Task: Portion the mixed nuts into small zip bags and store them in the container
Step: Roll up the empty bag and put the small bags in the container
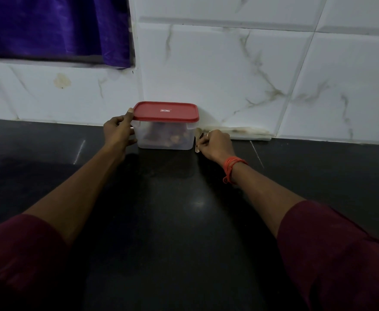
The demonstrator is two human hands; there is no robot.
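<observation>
Maroon sleeves (341, 254) nearest, both arms out over black counter (172, 221). L hand (118, 133) grips container (166, 135) side, thumb on red lid (166, 111) (nuts inside) — R hand (215, 144) curled beside it, grip unclear. Tiled wall (229, 70) behind.

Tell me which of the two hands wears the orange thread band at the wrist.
The right hand, beside the container's right wall. Its wrist carries the orange thread band; the left hand, gripping the container under the red lid, has a bare wrist.

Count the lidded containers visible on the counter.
1. The clear container with a red lid stands at the counter's back edge against the tiled wall, between the left hand and right hand.
</observation>
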